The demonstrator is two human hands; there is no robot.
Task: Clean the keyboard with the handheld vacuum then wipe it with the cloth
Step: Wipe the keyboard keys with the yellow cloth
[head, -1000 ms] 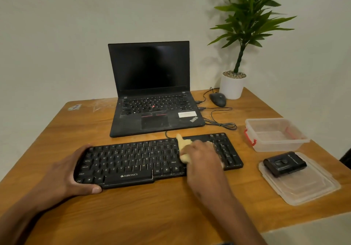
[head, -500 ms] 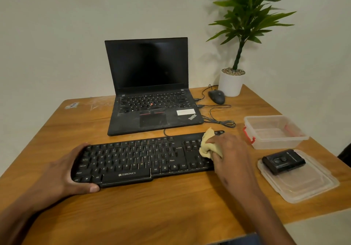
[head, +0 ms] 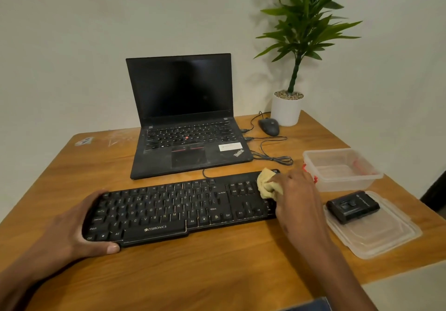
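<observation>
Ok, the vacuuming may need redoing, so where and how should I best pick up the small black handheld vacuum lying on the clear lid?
Probably grip the small black handheld vacuum across its two long sides, coming from above with the right hand once it drops the yellow cloth. It lies flat on the clear plastic lid, top face up, sides exposed, nothing crowding it.

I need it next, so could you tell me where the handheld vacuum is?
In the head view, the handheld vacuum lies on the clear lid at the table's right edge, just in front of the open plastic container.
</observation>
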